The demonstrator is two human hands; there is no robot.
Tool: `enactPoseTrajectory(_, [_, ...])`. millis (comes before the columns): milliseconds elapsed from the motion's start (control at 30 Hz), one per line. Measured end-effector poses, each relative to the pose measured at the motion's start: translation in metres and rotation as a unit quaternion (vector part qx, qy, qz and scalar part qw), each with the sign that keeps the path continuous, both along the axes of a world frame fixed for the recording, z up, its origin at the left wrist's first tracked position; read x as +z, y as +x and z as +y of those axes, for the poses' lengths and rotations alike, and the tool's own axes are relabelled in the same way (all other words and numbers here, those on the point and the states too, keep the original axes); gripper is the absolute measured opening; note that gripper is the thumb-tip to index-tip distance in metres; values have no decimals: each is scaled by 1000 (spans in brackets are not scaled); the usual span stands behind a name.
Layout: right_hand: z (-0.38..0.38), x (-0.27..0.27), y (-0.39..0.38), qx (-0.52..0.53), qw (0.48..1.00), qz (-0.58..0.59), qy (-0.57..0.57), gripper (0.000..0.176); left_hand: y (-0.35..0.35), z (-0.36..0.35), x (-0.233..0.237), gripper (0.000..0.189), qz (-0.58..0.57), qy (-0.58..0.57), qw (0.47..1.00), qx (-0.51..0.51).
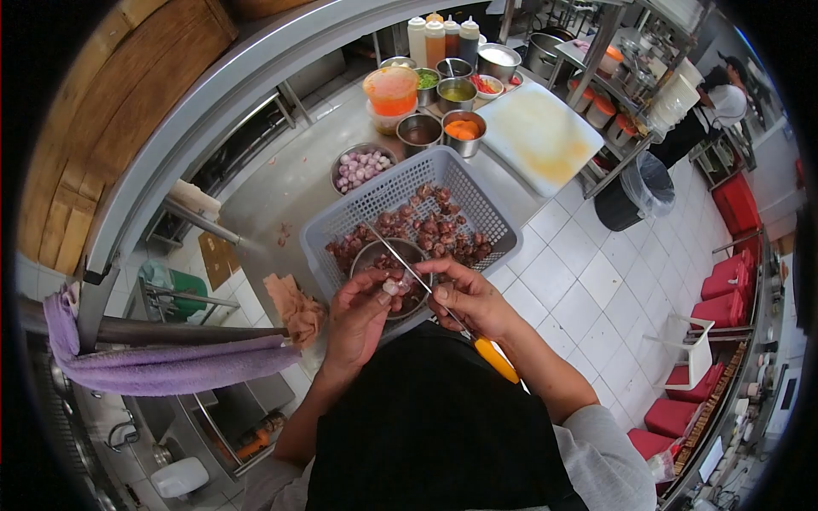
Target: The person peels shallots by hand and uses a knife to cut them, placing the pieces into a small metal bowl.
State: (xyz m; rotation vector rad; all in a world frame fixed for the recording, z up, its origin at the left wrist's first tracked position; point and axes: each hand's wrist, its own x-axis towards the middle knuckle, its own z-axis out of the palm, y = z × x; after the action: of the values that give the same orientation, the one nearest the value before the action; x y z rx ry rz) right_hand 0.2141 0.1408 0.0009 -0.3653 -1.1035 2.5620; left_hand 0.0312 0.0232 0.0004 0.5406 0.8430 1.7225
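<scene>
Pinched in the fingers of my left hand (pixel 356 313) is a small pale shallot (pixel 392 287). My right hand (pixel 470 300) is closed on a knife (pixel 496 361) with a yellow handle, its thin blade pointing up and left, close to the shallot. Both hands are over the near side of a grey perforated plastic basket (pixel 508 249). Unpeeled reddish-brown shallots (pixel 441 232) lie loose in it. Partly hidden under my hands, a round metal bowl (pixel 372 255) sits inside the basket.
Behind the basket stand a bowl of peeled shallots (pixel 362 169), an orange tub (pixel 390 91), metal containers and squeeze bottles (pixel 434 41). A white cutting board (pixel 538 136) is at the right. Crumpled brown paper (pixel 295 311) lies left. A person (pixel 724 98) is far right.
</scene>
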Motion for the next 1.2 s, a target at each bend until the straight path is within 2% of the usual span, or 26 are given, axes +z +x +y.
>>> enactPoseTrajectory(133, [-6, 13, 2, -28, 998, -26, 56, 55, 0, 1, -2, 28, 10, -19, 1000, 12])
enactPoseTrajectory(200, [-12, 18, 0, -31, 995, -26, 90, 57, 1, 1, -4, 29, 39, 10, 999, 26])
enactPoseTrajectory(433, [-14, 14, -10, -3, 991, -19, 135, 51, 4, 1, 4, 29, 43, 10, 998, 49])
enactPoseTrajectory(600, [-12, 13, -10, -8, 985, -18, 172, 45, 0, -1, 0, 30, -11, 3, 1000, 29])
enactPoseTrajectory(633, [-10, 14, -10, -6, 990, -16, 143, 43, -2, -1, 0, 30, -10, 3, 1000, 29])
enactPoseTrajectory(700, [-9, 12, -9, -4, 993, -14, 115, 42, -6, 1, 0, 27, -49, 20, 998, -33])
enactPoseTrajectory(767, [-6, 5, -7, 26, 999, 17, 17, 40, -4, 4, 1, 27, -57, 16, 998, -25])
enactPoseTrajectory(833, [-4, 5, -6, 31, 999, 18, 1, 40, -1, 6, 5, 26, -65, 13, 998, -17])
enactPoseTrajectory(1000, [-3, 5, -6, 48, 998, 14, -30, 40, -1, 6, 6, 25, 11, -15, 1000, -4])
enactPoseTrajectory(1133, [5, 2, -4, 33, 998, 21, -44, 40, -5, 6, 8, 25, -4, -24, 1000, -4])
enactPoseTrajectory(1200, [6, 0, -5, 11, 999, 19, -31, 41, -6, 5, 11, 25, 41, -39, 998, 10])
